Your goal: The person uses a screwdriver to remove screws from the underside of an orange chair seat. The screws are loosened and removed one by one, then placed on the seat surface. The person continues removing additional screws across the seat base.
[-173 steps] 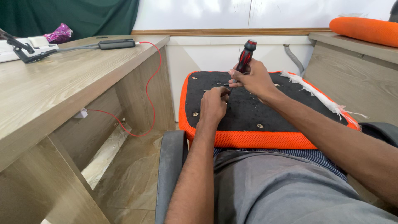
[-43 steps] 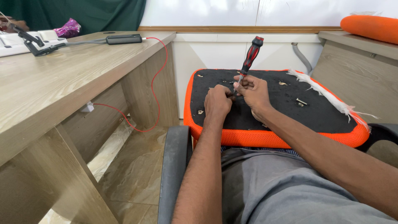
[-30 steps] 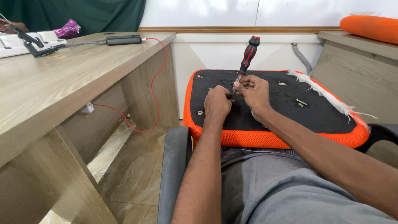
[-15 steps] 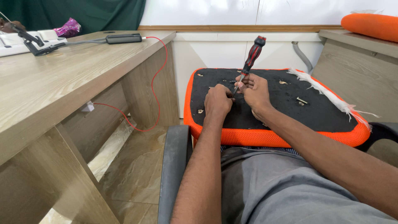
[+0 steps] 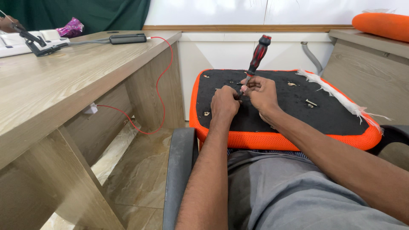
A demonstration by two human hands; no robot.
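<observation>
Left hand (image 5: 224, 103) fisted, knuckles up, right hand (image 5: 260, 92) in closed grip beside it, both forearms extended forward

Crinkled shiny purple wrapper (image 5: 70, 29) at desk's (image 5: 64, 81) far left corner, before green curtain (image 5: 85, 15).

An office: a long wood-grain desk (image 5: 64, 81) carrying a power strip (image 5: 128, 39) with a red cable (image 5: 159, 85), marble-look floor tiles (image 5: 132, 179), and a padded chair armrest (image 5: 179, 170).
</observation>
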